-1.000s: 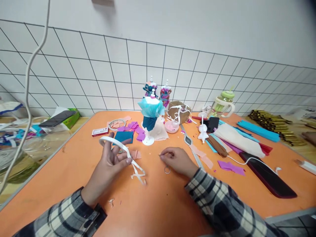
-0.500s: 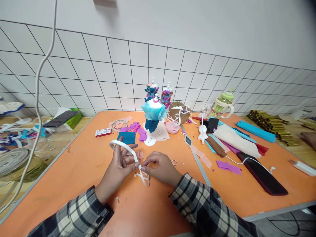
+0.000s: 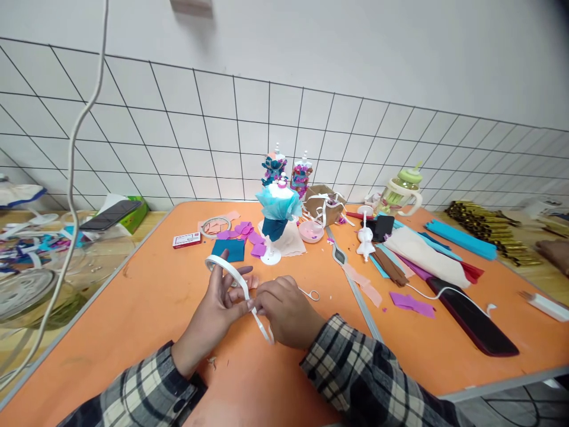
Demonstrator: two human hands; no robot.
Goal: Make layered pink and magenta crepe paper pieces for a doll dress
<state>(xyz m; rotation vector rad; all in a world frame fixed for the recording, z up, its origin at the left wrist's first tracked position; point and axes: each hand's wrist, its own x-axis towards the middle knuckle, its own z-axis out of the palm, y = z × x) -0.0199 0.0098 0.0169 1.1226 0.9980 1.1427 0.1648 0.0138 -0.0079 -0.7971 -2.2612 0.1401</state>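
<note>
White curved band: raised over the orange table, arching across the fingers of the left hand, its narrow lower end hanging between the 2 hands.
Left grip: closed on the band, thumb pressing near its lower end.
Right grip: the fingers of the right hand are curled in beside the left thumb, close to the narrow end; their tips are hidden, so whether they clasp it cannot be told.
Sleeves: black-and-cream plaid cloth on both forearms.
Beyond the right hand: a slender tool with 1 visible ring handle, lying flat and partly hidden.
Beyond the left hand: a dark-teal fabric square, with purple fabric pieces near it.
Ahead of both hands: a small white dress form in turquoise gauze and dark teal, upright on a round base; 2 more decorated forms stand behind it.
Beside the dress form: a pale pink bowl.
Far right: a clear bottle with a green lid, upright.
</note>
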